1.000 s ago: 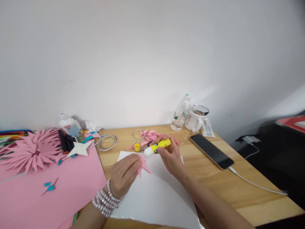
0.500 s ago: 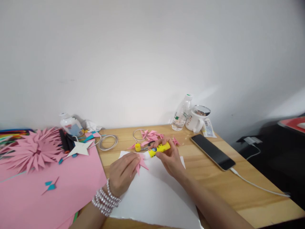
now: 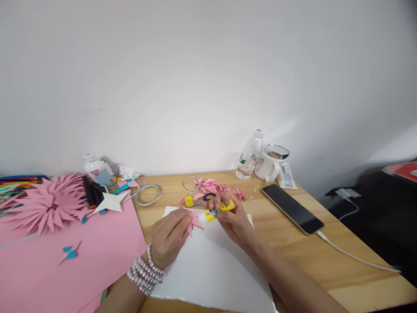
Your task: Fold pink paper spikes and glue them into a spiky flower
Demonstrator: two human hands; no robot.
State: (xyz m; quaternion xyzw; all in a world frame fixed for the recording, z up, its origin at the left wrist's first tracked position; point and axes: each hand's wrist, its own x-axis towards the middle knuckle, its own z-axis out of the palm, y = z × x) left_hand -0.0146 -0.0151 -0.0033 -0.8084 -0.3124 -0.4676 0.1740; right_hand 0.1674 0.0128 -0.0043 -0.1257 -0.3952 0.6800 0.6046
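Observation:
My left hand [image 3: 169, 237] pinches a small folded pink paper piece [image 3: 195, 222] down on a white sheet [image 3: 211, 269]. My right hand [image 3: 233, 219] grips a yellow glue stick [image 3: 217, 210] with its white tip touching the pink piece. The stick's yellow cap [image 3: 189, 201] lies just beyond on the wooden desk [image 3: 293, 248]. A pearl bracelet circles my left wrist.
Several folded pink pieces [image 3: 211, 187] and scissors lie behind the hands. Left: pink paper sheet [image 3: 65, 256], big pink paper flower [image 3: 48, 204], white star [image 3: 110, 202], coiled cable [image 3: 148, 193]. Right: phone [image 3: 291, 208] on a cable, water bottle [image 3: 249, 154], mug [image 3: 270, 163].
My right hand brought the glue stick down and left, from above the pink piece to touching it. The left hand kept holding the piece in place.

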